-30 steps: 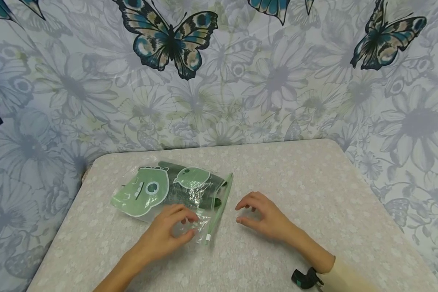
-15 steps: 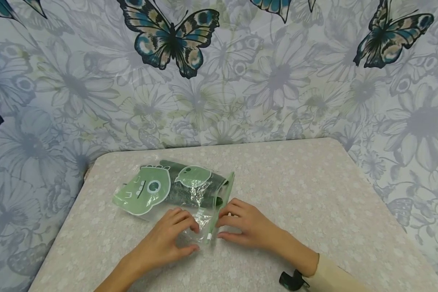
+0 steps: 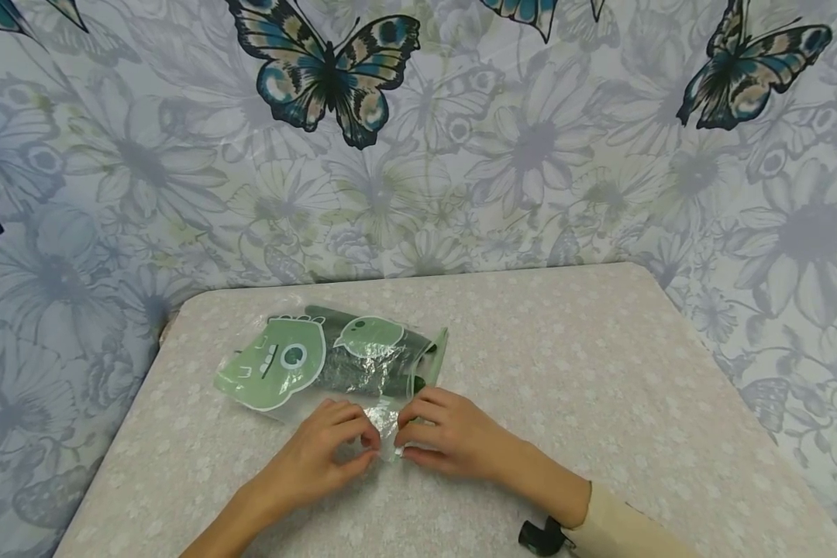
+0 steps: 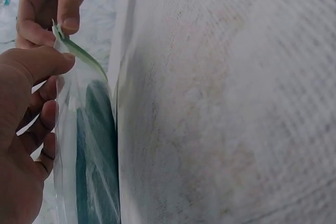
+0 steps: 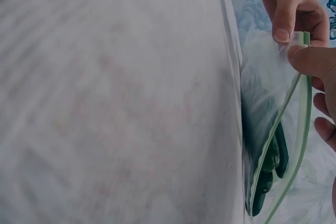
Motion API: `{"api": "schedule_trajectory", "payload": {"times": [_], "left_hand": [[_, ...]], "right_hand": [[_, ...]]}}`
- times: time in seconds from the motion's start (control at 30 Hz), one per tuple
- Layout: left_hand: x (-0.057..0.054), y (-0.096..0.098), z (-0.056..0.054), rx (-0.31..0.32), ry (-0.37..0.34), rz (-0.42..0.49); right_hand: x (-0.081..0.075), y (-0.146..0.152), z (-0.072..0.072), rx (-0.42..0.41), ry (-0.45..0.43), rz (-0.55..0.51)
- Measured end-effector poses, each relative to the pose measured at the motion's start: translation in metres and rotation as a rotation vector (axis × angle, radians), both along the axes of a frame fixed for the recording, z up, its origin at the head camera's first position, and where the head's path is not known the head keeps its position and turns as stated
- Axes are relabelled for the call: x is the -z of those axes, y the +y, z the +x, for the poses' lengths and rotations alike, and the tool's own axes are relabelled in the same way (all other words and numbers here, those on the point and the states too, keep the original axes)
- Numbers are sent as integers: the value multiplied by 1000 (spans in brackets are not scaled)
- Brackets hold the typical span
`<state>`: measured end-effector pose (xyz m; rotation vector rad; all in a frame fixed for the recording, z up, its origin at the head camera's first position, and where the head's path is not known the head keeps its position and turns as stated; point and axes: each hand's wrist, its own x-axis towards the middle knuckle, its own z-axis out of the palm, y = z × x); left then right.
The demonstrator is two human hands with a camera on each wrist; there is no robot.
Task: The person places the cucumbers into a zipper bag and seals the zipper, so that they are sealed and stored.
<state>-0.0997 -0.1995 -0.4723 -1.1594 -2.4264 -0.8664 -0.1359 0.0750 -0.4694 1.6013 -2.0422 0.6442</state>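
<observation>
A clear zip bag [image 3: 286,360] with a green cartoon print lies on the table, its green-edged mouth toward the right. Inside are dark green, elongated things that look like cucumbers [image 5: 270,158]. My left hand [image 3: 321,449] pinches the bag's near corner between thumb and fingers. Just to the right, my right hand [image 3: 453,434] pinches the end of the green zip strip [image 5: 304,108], by the small white slider [image 3: 398,451]. In the right wrist view the bag's mouth gapes away from the pinched corner. Both thumbs are close together there.
The table [image 3: 565,349] has a pale floral cloth. A patterned backdrop [image 3: 530,155] with butterflies rises behind it and along both sides. A black device [image 3: 540,536] is strapped at my right wrist, by the beige sleeve [image 3: 617,527].
My right hand has come leftward from the bare cloth to the bag's mouth and now pinches its near corner. My left fingers and thumb have closed together on the bag. The bag has stayed put.
</observation>
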Motion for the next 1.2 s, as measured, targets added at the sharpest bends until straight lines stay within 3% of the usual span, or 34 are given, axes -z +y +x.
{"api": "schedule_trajectory", "payload": {"times": [0.73, 1.2], "left_hand": [[-8, -2, 4, 32, 49, 12], [-13, -5, 5, 11, 60, 21]], "right_hand": [[-4, -3, -7, 48, 60, 43], [3, 8, -32, 164, 138, 123]]}}
